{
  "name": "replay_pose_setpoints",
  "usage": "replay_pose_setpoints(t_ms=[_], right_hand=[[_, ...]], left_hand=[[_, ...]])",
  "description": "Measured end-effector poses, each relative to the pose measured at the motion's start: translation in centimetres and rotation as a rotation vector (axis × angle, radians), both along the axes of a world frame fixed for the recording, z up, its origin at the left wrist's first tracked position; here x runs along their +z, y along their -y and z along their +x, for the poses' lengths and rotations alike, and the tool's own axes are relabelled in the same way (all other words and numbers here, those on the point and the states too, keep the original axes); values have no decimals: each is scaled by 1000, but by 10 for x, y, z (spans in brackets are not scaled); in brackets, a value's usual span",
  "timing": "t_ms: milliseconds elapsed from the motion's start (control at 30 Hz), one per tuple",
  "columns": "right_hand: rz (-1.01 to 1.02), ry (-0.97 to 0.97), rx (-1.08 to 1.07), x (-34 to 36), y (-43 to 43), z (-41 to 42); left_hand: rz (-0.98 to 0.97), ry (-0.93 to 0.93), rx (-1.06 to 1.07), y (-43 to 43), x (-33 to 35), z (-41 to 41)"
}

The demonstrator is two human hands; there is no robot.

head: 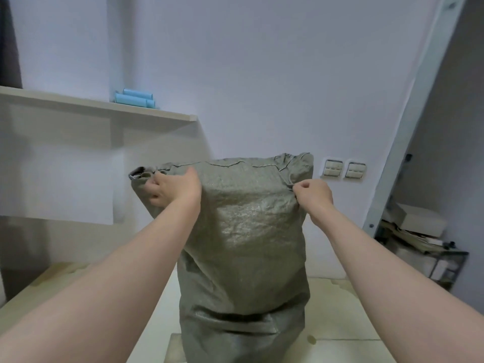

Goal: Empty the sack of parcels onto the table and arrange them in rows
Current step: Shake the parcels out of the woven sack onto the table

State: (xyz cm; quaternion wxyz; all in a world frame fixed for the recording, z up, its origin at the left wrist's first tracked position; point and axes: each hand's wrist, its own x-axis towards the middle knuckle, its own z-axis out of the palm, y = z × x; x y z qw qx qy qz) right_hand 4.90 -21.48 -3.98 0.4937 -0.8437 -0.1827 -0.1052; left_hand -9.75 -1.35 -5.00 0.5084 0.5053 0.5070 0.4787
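Note:
A large grey-green woven sack [243, 244] hangs upright in front of me, its lower end near the pale table [348, 320]. My left hand [174, 188] grips the sack's upper left corner, fingers curled into the bunched fabric. My right hand [313, 195] pinches the fabric at the upper right edge. The top seam is stitched across. No parcels show; whatever is inside the sack is hidden.
A pale shelf [97, 106] juts from the left wall with light blue rolls [135, 99] on it. Two wall switches [343, 169] sit right of the sack. A metal frame post [408, 121] slants at right, with a cluttered rack [419, 239] behind it.

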Motion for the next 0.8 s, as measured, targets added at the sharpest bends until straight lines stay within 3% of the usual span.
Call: replay_pose_setpoints(t_ms=[233,467,667,800], right_hand=[[-138,13,168,-3,38,-15],[-107,16,146,-1,33,-32],[44,-40,79,3,24,-39],[27,-37,-34,25,12,-20]], left_hand=[[147,-167,-28,10,-6,-17],[102,-437,-45,5,-3,-44],[84,-369,-41,5,-9,-56],[179,-135,-75,13,-11,-54]])
